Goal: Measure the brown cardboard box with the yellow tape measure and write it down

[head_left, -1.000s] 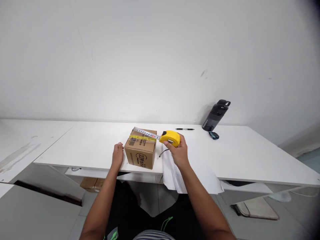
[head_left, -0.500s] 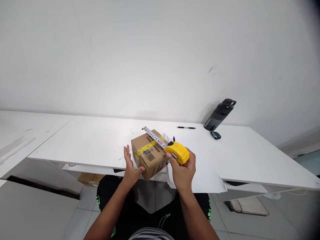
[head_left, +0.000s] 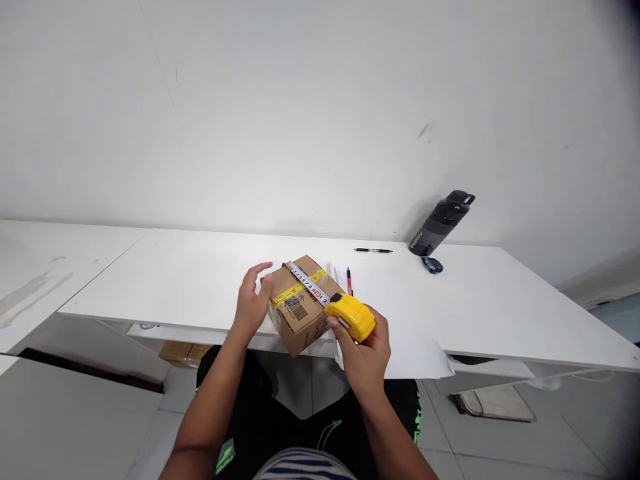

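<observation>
A brown cardboard box (head_left: 299, 319) with yellow tape and a printed barcode rests at the front of the white table, one corner jutting past its edge. My right hand (head_left: 367, 350) is closed around a yellow tape measure (head_left: 352, 316) at the box's right side. Its white blade (head_left: 309, 283) is pulled out and lies across the top of the box. By the box's left side is my left hand (head_left: 253, 300), fingers apart, holding nothing; whether it touches the box I cannot tell.
White paper (head_left: 410, 347) lies under and right of the box, with a red-and-black pen (head_left: 349, 281) on it. Further back are a black pen (head_left: 373, 251), a dark bottle (head_left: 440, 223) and a small dark round object (head_left: 432, 265). Behind the white table (head_left: 200, 280) stands a wall.
My left hand has let go of the box's lower left corner and moved up along its left side. The box has settled slightly. The blade still lies across its top.
</observation>
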Tool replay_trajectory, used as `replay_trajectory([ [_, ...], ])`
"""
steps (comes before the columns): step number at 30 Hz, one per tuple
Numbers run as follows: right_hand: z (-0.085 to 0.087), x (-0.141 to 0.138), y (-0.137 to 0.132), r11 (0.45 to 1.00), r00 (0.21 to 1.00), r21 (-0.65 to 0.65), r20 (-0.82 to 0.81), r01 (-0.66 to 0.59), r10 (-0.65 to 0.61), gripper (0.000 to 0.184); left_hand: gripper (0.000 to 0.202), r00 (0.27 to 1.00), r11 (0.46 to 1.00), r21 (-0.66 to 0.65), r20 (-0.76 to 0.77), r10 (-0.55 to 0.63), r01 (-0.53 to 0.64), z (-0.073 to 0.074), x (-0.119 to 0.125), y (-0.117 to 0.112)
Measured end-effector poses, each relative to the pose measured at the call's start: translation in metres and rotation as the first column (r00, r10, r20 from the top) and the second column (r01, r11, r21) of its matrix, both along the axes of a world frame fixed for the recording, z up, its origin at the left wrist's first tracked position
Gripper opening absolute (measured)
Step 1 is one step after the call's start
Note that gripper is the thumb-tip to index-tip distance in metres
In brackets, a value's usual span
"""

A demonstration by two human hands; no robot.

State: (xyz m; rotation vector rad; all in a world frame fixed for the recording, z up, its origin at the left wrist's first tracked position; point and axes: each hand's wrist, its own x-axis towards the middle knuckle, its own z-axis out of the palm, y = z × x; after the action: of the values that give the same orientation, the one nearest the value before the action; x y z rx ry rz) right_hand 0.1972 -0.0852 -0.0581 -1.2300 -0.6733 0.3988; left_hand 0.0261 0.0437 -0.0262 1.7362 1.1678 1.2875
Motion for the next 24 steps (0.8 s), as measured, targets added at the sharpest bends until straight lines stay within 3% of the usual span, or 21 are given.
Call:
replay_trajectory([
  [3, -0.003, 0.001, -0.001, 1.0, 0.999, 0.006, 0.032, -0.002, 0.002, 0.051, 0.05, 0.982, 0.986, -0.144, -0.15, -0.111, 0.089, 0.043, 0.012, 0.025],
  [5, -0.006, 0.001, -0.001, 1.0, 0.999, 0.009, 0.048, 0.012, -0.012, 0.052, 0.05, 0.936, 0.948, -0.256, -0.247, -0.253, 0.189, 0.056, 0.021, 0.04],
  [8, -0.011, 0.002, -0.001, 0.999, 0.998, 0.015, 0.057, 0.036, -0.037, 0.054, 0.049, 0.848, 0.863, -0.423, -0.315, -0.427, 0.278, 0.055, 0.03, 0.054],
  [11, -0.012, 0.002, -0.001, 0.999, 0.997, 0.017, 0.072, 0.037, -0.038, 0.055, 0.051, 0.818, 0.809, -0.493, -0.287, -0.498, 0.32, 0.05, 0.032, 0.055],
  [20, -0.007, 0.0, 0.0, 0.998, 0.994, 0.042, 0.094, 0.048, -0.052, 0.053, 0.041, 0.827, 0.895, -0.418, -0.44, -0.35, 0.156, 0.053, 0.035, 0.049],
  [24, -0.004, -0.002, 0.0, 0.997, 0.992, 0.037, 0.101, 0.072, -0.076, 0.053, 0.041, 0.815, 0.901, -0.408, -0.466, -0.344, 0.147, 0.052, 0.035, 0.048],
])
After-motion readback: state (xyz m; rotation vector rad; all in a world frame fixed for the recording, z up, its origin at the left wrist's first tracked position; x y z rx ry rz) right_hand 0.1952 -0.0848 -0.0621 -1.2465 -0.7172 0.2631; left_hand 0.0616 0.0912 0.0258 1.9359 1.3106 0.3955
